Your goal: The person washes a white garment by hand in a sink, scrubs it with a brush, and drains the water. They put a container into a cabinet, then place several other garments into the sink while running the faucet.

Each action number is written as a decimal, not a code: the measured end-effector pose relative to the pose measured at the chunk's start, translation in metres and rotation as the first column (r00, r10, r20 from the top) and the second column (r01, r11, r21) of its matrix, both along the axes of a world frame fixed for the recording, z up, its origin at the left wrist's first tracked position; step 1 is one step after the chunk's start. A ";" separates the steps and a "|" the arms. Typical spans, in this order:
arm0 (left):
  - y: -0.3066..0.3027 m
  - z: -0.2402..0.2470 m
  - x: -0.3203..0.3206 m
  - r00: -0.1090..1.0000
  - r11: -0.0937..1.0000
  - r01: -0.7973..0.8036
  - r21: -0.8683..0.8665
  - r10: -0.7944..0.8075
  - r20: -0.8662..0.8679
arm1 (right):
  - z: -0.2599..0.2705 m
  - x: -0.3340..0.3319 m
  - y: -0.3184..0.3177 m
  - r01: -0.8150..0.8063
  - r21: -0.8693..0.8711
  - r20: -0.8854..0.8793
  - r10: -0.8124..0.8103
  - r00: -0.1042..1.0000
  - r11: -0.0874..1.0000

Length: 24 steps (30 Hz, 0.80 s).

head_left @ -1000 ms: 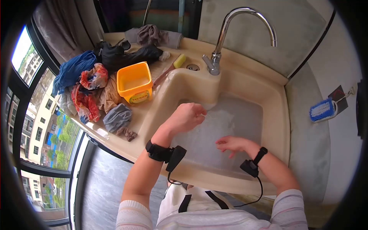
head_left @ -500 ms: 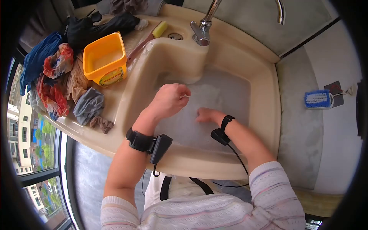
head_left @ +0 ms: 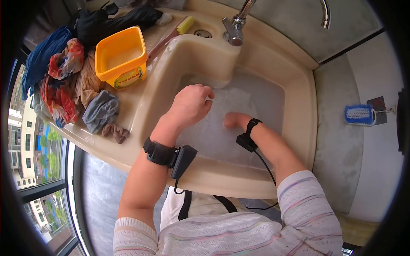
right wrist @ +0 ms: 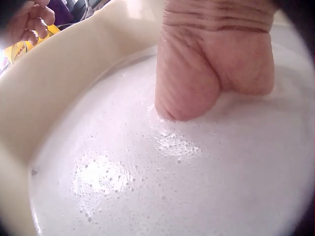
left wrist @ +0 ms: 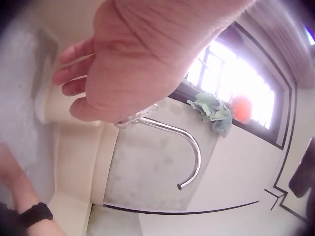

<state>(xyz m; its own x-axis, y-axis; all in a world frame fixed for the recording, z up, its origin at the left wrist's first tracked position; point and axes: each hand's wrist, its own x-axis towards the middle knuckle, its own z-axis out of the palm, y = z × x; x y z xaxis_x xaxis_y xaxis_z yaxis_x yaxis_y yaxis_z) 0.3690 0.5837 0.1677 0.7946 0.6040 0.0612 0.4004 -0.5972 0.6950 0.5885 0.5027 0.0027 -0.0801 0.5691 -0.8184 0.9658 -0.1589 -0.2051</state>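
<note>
Cloudy, sudsy water (head_left: 213,143) fills the beige sink (head_left: 188,181). My right hand (head_left: 235,120) is dipped into it. In the right wrist view only the heel of that hand (right wrist: 211,73) shows above the surface; its fingers are hidden, so I cannot tell what they hold. Over the left part of the basin hangs my left hand (head_left: 192,104), its fingers loosely bent. In the left wrist view those fingers (left wrist: 74,73) have nothing between them.
A yellow tub (head_left: 121,53) stands on the left ledge beside a heap of clothes (head_left: 64,81). Behind it lies a scrubbing brush (head_left: 184,26). The faucet (head_left: 234,32) rises at the back rim, and a blue-white brush (head_left: 358,114) hangs on the right wall.
My right hand has gone down from above the surface into the water. My left hand stays above the basin. The head view has tilted down and shifted.
</note>
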 end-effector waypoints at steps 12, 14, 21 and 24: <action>0.002 -0.002 0.000 0.999 0.999 -0.034 -0.020 0.033 -0.040 | 0.016 0.010 0.009 -0.009 -0.014 0.193 0.012 0.981 1.000; 0.003 -0.003 0.000 0.999 0.999 -0.031 -0.014 0.030 -0.038 | 0.014 0.012 0.013 -0.041 -0.024 0.214 0.046 0.976 0.999; 0.005 -0.005 -0.001 0.998 1.000 -0.024 -0.003 0.024 -0.050 | 0.017 0.005 0.015 -0.052 -0.045 0.276 0.062 0.959 0.998; 0.005 -0.006 -0.002 0.998 1.000 -0.027 -0.011 0.026 -0.061 | 0.025 0.000 0.017 -0.100 -0.049 0.278 0.109 0.954 0.994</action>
